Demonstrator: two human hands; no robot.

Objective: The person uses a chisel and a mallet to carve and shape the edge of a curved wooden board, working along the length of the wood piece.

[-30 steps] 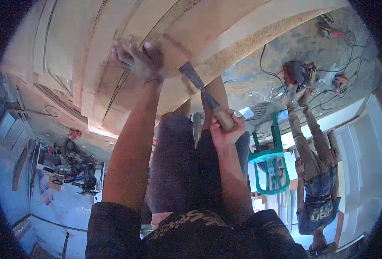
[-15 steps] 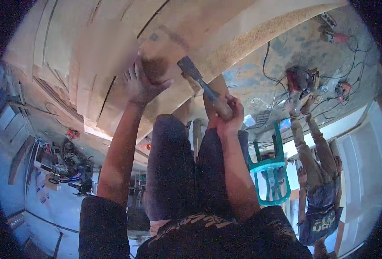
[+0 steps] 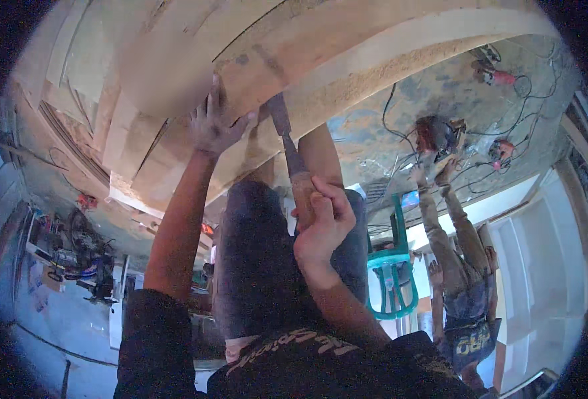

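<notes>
My right hand is closed around the wooden handle of a chisel, a tool with a wide, flat, dark metal blade. Its blade points away from me, with the tip at the near edge of a curved wooden piece. The blade end overlaps that edge; whether it cuts in, I cannot tell. My left hand lies on the wood to the left of the blade, thumb spread toward the chisel, holding nothing. Some of its fingertips are blurred.
At right, another person reaches toward a power tool on the stained floor. A green plastic stool stands between us. Cords and a red-handled tool lie beyond. A motorbike and clutter are at left.
My right hand has drawn back toward me and left, turning the chisel more upright in view, its blade now at the wood's edge. My left hand stays on the wood.
</notes>
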